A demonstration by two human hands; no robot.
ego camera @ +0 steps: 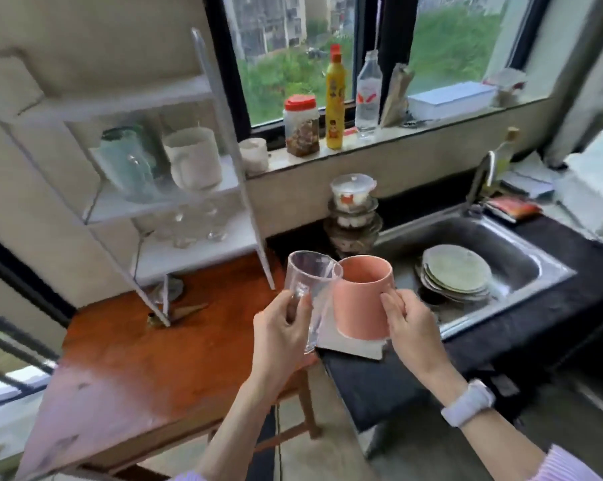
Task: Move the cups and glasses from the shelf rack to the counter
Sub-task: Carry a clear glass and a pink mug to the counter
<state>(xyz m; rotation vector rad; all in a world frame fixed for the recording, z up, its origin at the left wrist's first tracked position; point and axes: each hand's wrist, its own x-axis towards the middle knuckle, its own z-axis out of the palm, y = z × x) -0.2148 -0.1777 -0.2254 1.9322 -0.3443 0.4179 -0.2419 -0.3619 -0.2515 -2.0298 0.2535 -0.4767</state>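
Observation:
My left hand (281,333) grips a clear drinking glass (310,289), tilted, above the gap between table and counter. My right hand (409,322) holds a pink cup (360,300) by its side; the cup's base is at a grey mat (348,347) on the dark counter (380,383). The glass rim touches the pink cup's rim. On the white shelf rack (220,133) at the left stand a white mug (194,157) and a greenish glass jar (128,164) on the middle shelf. Several small clear glasses (196,227) sit on the shelf below.
The rack stands on a reddish wooden table (130,359). A steel sink (522,269) holds stacked plates (454,272). Stacked lidded containers (354,216) sit behind the cup. Bottles and a jar (302,126) line the window sill. A tap (484,178) rises behind the sink.

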